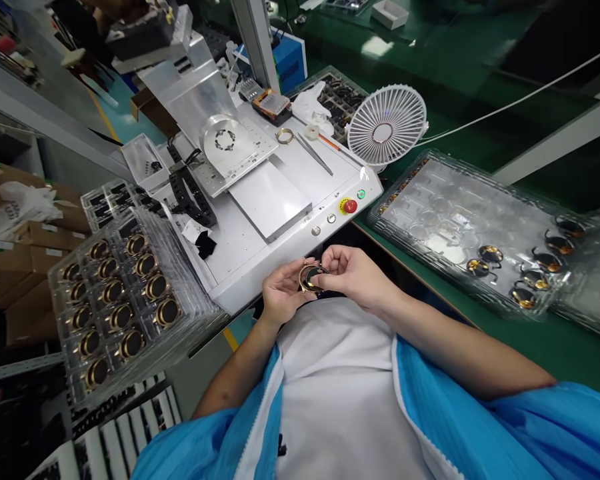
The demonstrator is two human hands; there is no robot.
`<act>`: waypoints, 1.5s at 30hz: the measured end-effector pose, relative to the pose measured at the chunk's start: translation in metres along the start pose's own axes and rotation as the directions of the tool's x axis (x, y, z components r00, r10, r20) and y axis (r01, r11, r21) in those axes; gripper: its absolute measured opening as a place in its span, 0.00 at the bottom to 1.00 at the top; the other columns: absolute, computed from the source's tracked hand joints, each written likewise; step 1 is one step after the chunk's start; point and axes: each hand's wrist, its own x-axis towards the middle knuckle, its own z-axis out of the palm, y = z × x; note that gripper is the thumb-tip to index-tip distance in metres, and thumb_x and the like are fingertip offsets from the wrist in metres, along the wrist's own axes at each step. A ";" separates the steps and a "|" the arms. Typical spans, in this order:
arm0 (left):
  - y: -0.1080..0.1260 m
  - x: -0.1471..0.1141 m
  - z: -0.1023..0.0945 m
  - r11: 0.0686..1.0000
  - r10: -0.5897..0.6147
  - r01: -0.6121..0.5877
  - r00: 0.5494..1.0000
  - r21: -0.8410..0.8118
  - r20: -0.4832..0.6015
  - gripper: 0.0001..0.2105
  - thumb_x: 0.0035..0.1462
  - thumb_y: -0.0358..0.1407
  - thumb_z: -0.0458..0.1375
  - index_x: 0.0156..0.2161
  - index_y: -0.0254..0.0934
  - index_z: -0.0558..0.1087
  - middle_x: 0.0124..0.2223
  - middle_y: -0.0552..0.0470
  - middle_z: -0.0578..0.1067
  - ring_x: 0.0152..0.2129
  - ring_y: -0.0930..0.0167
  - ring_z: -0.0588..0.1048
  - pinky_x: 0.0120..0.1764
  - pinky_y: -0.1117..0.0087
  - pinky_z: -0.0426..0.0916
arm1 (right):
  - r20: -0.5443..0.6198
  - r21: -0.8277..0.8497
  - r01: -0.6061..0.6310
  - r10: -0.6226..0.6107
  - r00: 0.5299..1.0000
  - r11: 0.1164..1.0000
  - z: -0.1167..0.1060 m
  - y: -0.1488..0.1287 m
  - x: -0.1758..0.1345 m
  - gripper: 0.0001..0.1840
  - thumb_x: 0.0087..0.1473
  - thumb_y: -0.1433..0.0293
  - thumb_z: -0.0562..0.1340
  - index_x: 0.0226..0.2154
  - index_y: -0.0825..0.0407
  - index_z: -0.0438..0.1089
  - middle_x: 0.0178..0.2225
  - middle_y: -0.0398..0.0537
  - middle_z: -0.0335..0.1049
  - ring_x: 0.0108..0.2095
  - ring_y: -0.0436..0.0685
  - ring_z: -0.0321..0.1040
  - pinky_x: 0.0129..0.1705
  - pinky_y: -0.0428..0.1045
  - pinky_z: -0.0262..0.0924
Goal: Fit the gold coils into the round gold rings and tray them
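Note:
Close to my chest, my left hand (pixel 283 291) is closed around the edge of a round gold-rimmed watch case (pixel 309 276) with a dark inside. My right hand (pixel 353 275) reaches over the case from the other side, its thumb and fingers pinched together at the rim. Whether a small part sits between those fingertips is hidden. Just beyond both hands runs the front edge of a white machine (pixel 250 273), with a red stop button (pixel 349 206) and several smaller buttons on it.
Stacked clear trays (pixel 150 333) of gold-rimmed watch cases stand at left. A clear tray (pixel 430 227) with several dark round parts with attached strips lies right. On the machine are a metal fixture (pixel 225 141), tweezers (pixel 316 155) and a gold ring (pixel 284 136). A white fan (pixel 387 125) stands behind.

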 end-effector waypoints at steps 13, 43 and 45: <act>0.001 -0.002 -0.003 0.989 0.121 -0.127 0.989 0.073 0.085 0.34 0.37 0.29 0.80 0.52 0.48 0.81 0.51 0.47 0.84 0.46 0.59 0.85 0.51 0.59 0.81 | 0.023 -0.098 0.073 -0.071 0.997 0.992 0.005 0.004 0.000 0.18 0.37 0.70 0.67 0.30 0.47 0.57 0.21 0.34 0.68 0.21 0.48 0.65 0.22 0.44 0.56; -0.008 -0.010 -0.005 0.988 0.103 -0.094 0.993 0.122 -0.066 0.27 0.37 0.37 0.81 0.47 0.45 0.84 0.45 0.47 0.86 0.42 0.59 0.86 0.47 0.60 0.82 | 0.075 -0.117 -0.136 0.146 0.986 0.984 -0.006 0.009 0.005 0.24 0.37 0.62 0.80 0.29 0.53 0.68 0.20 0.43 0.74 0.20 0.51 0.71 0.19 0.42 0.65; -0.009 -0.011 -0.005 0.991 0.097 -0.093 0.994 0.093 -0.049 0.26 0.39 0.36 0.80 0.47 0.47 0.84 0.47 0.48 0.85 0.44 0.59 0.85 0.49 0.58 0.82 | 0.102 -0.121 -0.138 0.151 0.983 0.983 -0.006 0.013 0.005 0.26 0.37 0.56 0.81 0.24 0.53 0.68 0.18 0.43 0.72 0.17 0.49 0.68 0.17 0.42 0.64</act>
